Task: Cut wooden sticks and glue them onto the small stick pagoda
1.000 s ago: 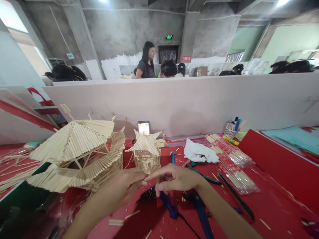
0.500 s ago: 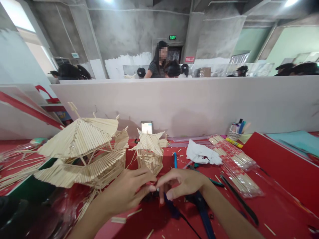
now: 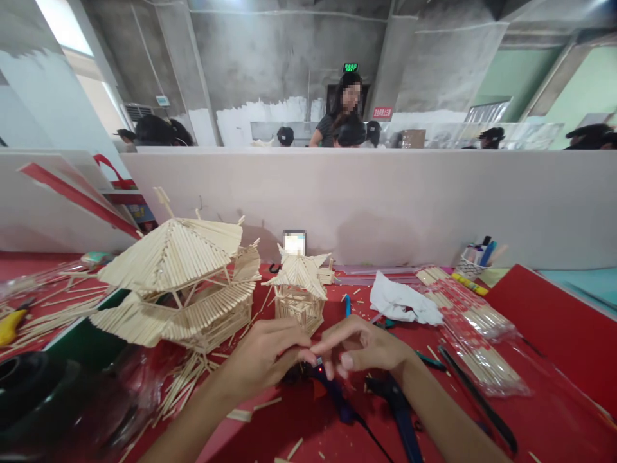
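My left hand [image 3: 277, 352] has its thumb and fingers pressed together; anything between them is too small to make out. Opposite it, my right hand [image 3: 369, 347] is open, its bent index finger reaching to the left fingertips and its thumb apart. Just under both hands lies a dark blue tool with a small red light and a black cord, which looks like a glue gun [image 3: 340, 399]; its front is partly hidden. Beyond the hands stands a small pavilion model of wooden sticks [image 3: 299, 289]. A larger two-tiered stick pavilion [image 3: 178, 276] stands to the left.
Dark blue-handled pliers [image 3: 400, 418] lie by my right wrist. Farther right are a long black tool [image 3: 477, 399], packs of wooden sticks [image 3: 482, 347], crumpled white tissue [image 3: 402, 299] and a pen basket [image 3: 475, 259]. Loose sticks [image 3: 186, 386] lie at left. A white partition [image 3: 409, 206] rises behind.
The view has turned slightly left, so things appear farther right. My hands stay close together over the glue gun, with the right index finger now straighter against the left fingertips.
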A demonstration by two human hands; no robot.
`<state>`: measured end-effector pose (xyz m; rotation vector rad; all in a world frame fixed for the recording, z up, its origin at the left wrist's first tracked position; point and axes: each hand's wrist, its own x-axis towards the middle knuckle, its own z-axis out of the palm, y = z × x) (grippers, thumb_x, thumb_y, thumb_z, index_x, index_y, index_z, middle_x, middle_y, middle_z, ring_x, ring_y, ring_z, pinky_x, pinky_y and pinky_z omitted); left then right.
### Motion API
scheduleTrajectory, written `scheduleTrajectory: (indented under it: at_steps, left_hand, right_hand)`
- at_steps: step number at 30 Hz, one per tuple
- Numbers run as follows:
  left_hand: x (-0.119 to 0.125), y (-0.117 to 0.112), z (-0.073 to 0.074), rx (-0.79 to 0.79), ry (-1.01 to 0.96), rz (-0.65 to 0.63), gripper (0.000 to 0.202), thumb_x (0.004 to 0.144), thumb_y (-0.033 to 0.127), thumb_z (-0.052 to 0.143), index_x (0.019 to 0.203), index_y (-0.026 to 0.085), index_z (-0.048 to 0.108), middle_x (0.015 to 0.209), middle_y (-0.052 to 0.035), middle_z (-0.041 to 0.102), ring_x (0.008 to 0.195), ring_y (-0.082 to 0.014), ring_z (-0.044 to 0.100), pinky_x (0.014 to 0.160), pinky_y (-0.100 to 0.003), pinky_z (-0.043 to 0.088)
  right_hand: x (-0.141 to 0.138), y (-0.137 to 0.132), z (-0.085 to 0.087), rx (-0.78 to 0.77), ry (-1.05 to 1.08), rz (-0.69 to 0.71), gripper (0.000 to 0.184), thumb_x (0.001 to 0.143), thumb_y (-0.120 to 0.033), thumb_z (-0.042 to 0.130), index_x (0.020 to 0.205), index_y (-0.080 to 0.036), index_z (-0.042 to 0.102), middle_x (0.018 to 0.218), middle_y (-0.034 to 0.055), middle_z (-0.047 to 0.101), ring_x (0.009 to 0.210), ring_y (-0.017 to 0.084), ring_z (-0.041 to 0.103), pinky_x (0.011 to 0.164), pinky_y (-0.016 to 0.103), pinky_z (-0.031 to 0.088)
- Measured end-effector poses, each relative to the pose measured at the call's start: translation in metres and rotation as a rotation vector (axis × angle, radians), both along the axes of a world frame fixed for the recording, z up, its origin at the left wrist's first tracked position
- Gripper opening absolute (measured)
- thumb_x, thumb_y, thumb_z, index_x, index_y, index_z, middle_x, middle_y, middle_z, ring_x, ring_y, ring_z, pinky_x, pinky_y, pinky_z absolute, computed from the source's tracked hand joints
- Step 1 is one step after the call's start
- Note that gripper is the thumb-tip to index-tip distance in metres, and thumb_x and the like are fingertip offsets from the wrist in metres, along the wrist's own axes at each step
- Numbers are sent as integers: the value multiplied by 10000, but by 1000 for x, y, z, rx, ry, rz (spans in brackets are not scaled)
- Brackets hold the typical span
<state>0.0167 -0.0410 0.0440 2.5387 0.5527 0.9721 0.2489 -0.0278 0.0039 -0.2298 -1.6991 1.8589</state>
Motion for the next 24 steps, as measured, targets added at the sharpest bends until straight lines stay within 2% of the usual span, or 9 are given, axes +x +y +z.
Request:
scheduleTrajectory:
  at_steps: [4,9,13,15,18,21,24]
  left_hand:
    - [0,-2,2,-46,-79,-57,134,963,169,550,877,174,653,765,-7,665,682,-88,561,636,-178,425]
    - [4,-7,3,-80,-111,-37,100,950,164,564,893,170,645,785,-13,664,702,-89,569,653,-184,445]
    - [4,-7,5,-49,-51,-13,109,961,193,547,907,172,639,797,-14,664,715,-96,576,664,-194,460]
    - [0,-5,10,-15,79,21,142,973,206,515,932,175,647,809,-20,664,727,-108,590,660,-206,465]
    - [-11,-2,19,-3,444,119,191,966,167,475,986,196,663,891,-23,684,774,-128,630,681,-225,476]
    - [-29,-2,22,-55,763,258,234,910,74,462,938,180,669,871,-31,697,764,-138,644,712,-236,486]
    - [-46,-6,18,-99,923,398,218,820,18,504,813,159,670,776,-28,697,699,-147,636,706,-240,491]
  right_hand:
    - [-3,-3,-4,-45,53,35,371,853,-361,727,1192,-210,715,820,55,749,615,76,622,577,175,486]
    - [-9,-8,-3,-47,105,-73,235,851,-290,735,1068,-205,758,776,35,736,620,87,637,561,179,484]
    - [-9,-10,2,-40,63,-125,245,822,-343,761,1009,-186,743,733,17,710,603,92,621,554,193,462]
    - [-8,-11,7,-24,-32,-168,275,779,-364,794,964,-179,708,748,6,695,642,102,619,601,213,466]
    - [-8,-12,15,93,-315,-291,206,773,-314,793,819,-178,645,753,-19,648,686,109,587,646,221,441]
    - [-10,-10,16,374,-633,-335,155,864,-255,684,737,-179,641,736,-16,634,698,128,566,664,240,410]
    - [-12,-8,6,634,-813,-316,277,989,-278,492,816,-187,688,863,38,691,841,181,615,787,295,422]
